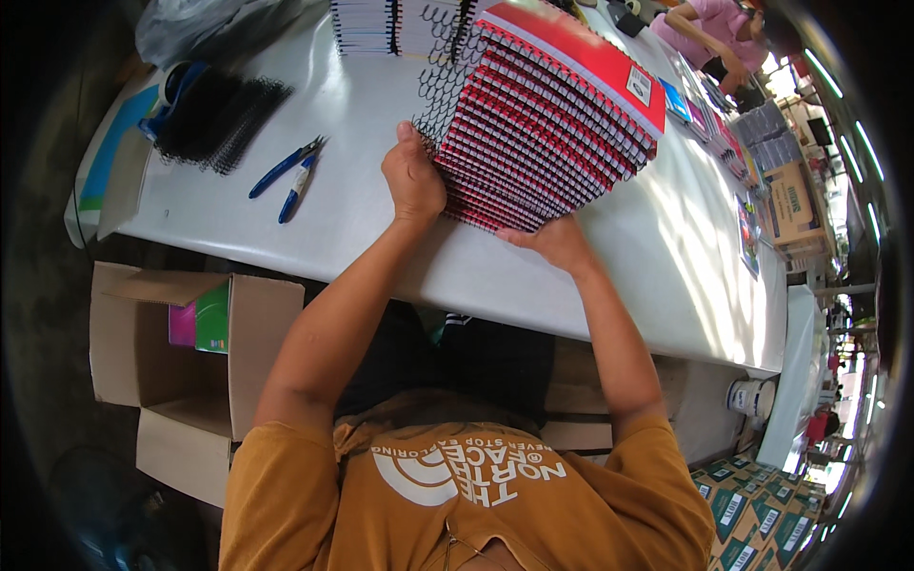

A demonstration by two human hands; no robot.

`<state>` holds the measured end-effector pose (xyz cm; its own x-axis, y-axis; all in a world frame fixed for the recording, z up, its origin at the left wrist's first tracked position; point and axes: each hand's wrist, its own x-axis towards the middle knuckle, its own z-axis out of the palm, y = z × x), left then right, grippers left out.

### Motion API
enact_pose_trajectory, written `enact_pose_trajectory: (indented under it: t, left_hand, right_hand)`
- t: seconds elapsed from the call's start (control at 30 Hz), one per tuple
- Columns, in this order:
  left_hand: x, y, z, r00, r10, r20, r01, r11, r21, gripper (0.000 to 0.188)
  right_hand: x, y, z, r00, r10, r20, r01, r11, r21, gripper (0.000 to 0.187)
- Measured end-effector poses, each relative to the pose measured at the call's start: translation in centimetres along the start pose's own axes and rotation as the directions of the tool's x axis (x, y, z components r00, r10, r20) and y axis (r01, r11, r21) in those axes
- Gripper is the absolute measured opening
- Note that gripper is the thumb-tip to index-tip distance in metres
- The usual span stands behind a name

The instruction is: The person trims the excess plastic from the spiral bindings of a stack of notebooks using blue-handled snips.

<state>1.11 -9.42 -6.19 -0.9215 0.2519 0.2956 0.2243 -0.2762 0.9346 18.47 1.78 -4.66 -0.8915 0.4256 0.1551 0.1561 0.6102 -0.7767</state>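
At the nearest, a person wears a mustard-brown T-shirt (476, 504) with white print on it, and both bare forearms reach forward over the white surface (352, 228). At the lower left, below the edge of this surface, stands an open cardboard box (257, 352), in which green and magenta flat items (211, 319) can be seen. At the lower right there are stacked green and brown cartons (762, 504), and a white bucket (752, 398) is near the surface's edge.

The right hand (557, 243) is clamped on the near edge of a stack of red spiral notebooks (543, 124), with its thumb on this edge and the other fingers mostly hidden. The left hand (414, 181) is curled against the left side of the stack, the thumb pointing up; its fingers are out of sight, so one cannot tell how far they are closed. The stack is over the surface, in front of the person, with its bound edges fanned out. Black coil ends (443, 86) stick out at its left side.

To the left lie blue-handled cutting pliers (290, 176), and further left is a bunch of black coils (219, 119). Beyond the hands stand coil-bound white books (367, 29), and a translucent plastic bag (200, 29) is at the far left. At the far right are a brown carton (795, 205) and another person in a pink shirt (714, 24).
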Motion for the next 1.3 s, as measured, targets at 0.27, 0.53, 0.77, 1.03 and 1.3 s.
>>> enact_pose_trajectory:
  t: [0.27, 0.53, 0.77, 1.03, 1.3]
  left_hand:
    - [2.7, 3.0, -5.3, 0.932, -0.093, 0.35, -0.053, 0.922, 0.384, 0.056]
    - [2.0, 3.1, -16.9, 0.942, 0.004, 0.335, -0.333, 0.102, 0.937, 0.06]
    - [-2.1, 7.3, -12.4, 0.658, -0.634, 0.406, 0.728, 0.399, -0.558, 0.03]
    - [-8.9, 5.6, -8.7, 0.268, -0.544, 0.795, 0.862, -0.232, -0.45, 0.042]
    - [-8.1, 4.4, -8.2, 0.268, -0.522, 0.81, 0.898, -0.168, -0.405, 0.049]
  right_hand:
    - [-2.9, -0.4, 0.0, 0.984, 0.046, -0.172, -0.061, 0.995, -0.082, 0.104]
    - [-2.3, -15.9, -4.1, 0.299, -0.802, -0.518, 0.653, 0.567, -0.501, 0.066]
    - [10.0, -22.9, 3.1, 0.834, -0.384, 0.396, 0.548, 0.5, -0.67, 0.035]
    - [14.5, -17.7, 10.5, 0.623, 0.544, 0.562, 0.553, 0.202, -0.808, 0.035]
    - [15.2, -16.1, 11.7, 0.562, 0.558, 0.61, 0.542, 0.309, -0.782, 0.026]
